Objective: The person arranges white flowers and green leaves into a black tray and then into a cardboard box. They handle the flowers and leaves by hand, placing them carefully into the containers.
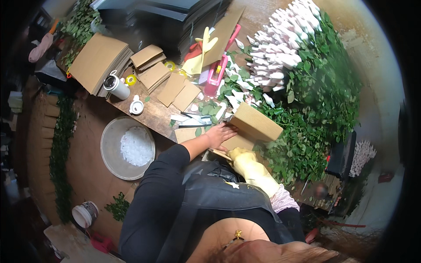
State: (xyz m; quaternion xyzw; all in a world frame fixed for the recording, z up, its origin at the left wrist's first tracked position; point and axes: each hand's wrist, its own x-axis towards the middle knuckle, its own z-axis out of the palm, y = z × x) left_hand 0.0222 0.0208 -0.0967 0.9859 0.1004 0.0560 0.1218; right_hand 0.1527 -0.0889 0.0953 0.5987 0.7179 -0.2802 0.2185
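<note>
My left hand is bare and lies with its fingers stretched out on a piece of cardboard. A ribbed flap of corrugated cardboard stands up just beyond my fingertips, joined to a flatter brown part. My right hand wears a yellow rubber glove and rests close to the left, at the near edge of the cardboard. Its fingers are mostly hidden, so its grip does not show. Loose leaves and a pale blade-like tool lie left of my hands.
Many stems with white-sleeved buds and dense leaves are heaped at right. Cardboard stacks, a white tumbler, pink tape dispenser and another yellow glove occupy the bench. A round tub holds white pieces.
</note>
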